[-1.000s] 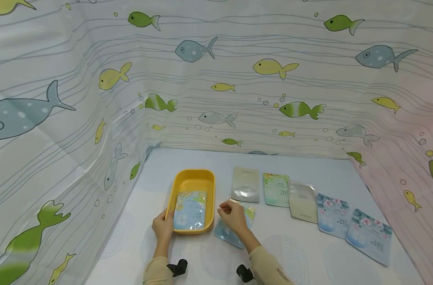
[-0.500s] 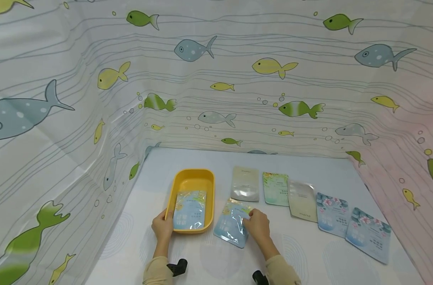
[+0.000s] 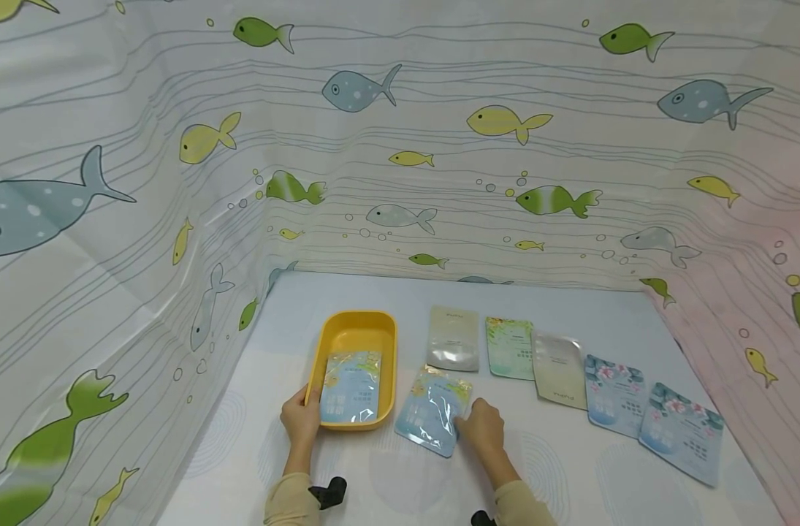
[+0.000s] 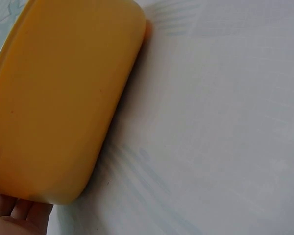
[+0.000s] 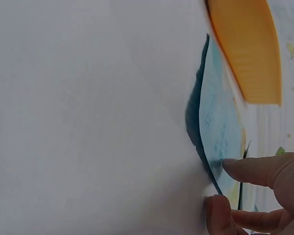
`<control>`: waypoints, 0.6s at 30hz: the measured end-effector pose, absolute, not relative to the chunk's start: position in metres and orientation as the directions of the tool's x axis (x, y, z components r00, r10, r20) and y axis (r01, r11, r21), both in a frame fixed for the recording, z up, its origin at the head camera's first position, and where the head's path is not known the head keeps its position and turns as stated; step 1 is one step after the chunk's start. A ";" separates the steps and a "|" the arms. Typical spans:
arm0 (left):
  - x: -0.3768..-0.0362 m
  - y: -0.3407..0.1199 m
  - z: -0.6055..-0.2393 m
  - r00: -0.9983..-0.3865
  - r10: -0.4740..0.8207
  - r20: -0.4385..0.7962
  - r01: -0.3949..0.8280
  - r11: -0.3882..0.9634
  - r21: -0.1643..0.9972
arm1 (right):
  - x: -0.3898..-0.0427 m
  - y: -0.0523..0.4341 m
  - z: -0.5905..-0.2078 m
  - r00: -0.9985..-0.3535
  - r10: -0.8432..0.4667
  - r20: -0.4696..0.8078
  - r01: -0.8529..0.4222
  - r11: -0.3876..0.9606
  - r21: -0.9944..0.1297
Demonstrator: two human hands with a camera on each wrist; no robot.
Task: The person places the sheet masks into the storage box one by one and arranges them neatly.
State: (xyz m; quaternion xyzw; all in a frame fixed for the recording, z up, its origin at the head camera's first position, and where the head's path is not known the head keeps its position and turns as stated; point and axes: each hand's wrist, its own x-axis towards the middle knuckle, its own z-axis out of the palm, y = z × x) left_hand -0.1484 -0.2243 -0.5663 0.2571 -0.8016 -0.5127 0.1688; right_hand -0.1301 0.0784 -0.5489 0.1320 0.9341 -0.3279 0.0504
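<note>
My left hand [image 3: 301, 418] grips the left side of a yellow plastic tray [image 3: 389, 351], thumb over the rim. In the left wrist view its fingers [image 4: 22, 208] lie against the tray's outer wall. Inside the tray is a glossy blue sachet [image 3: 352, 391] with yellow flowers. A matching blue sachet [image 3: 432, 413] lies tilted on the table, just right of the tray. My right hand [image 3: 481, 425] pinches its right edge. The right wrist view shows one fingertip [image 5: 230, 166] on the sachet's printed face and a curled finger [image 5: 218, 213] at its edge.
Further right, a row of sachets curves toward me: a beige one [image 3: 454, 338], a green one [image 3: 510, 348], another beige one [image 3: 560, 371] and two blue floral ones, one nearer [image 3: 681, 435] and one farther [image 3: 615, 396]. Fish-printed curtain [image 3: 439, 175] surrounds the table.
My right hand has moved right across the blue sachet, from over its upper part to its right edge, and a little toward me. My left hand and the tray have stayed put.
</note>
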 end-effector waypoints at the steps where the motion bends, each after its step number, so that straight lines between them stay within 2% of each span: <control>1: -0.149 -0.224 -0.566 -0.811 -0.585 0.003 -0.241 0.339 0.909 | -0.130 0.078 -0.550 -0.960 0.217 -0.178 0.280 0.746 -0.604; 11: -0.151 -0.223 -0.567 -0.803 -0.595 -0.007 -0.252 0.329 0.910 | -0.129 0.067 -0.561 -0.948 0.288 -0.138 0.306 0.692 -0.654; 18: -0.150 -0.222 -0.568 -0.796 -0.606 -0.004 -0.251 0.323 0.912 | -0.126 0.065 -0.571 -0.915 0.380 -0.139 0.346 0.560 -0.753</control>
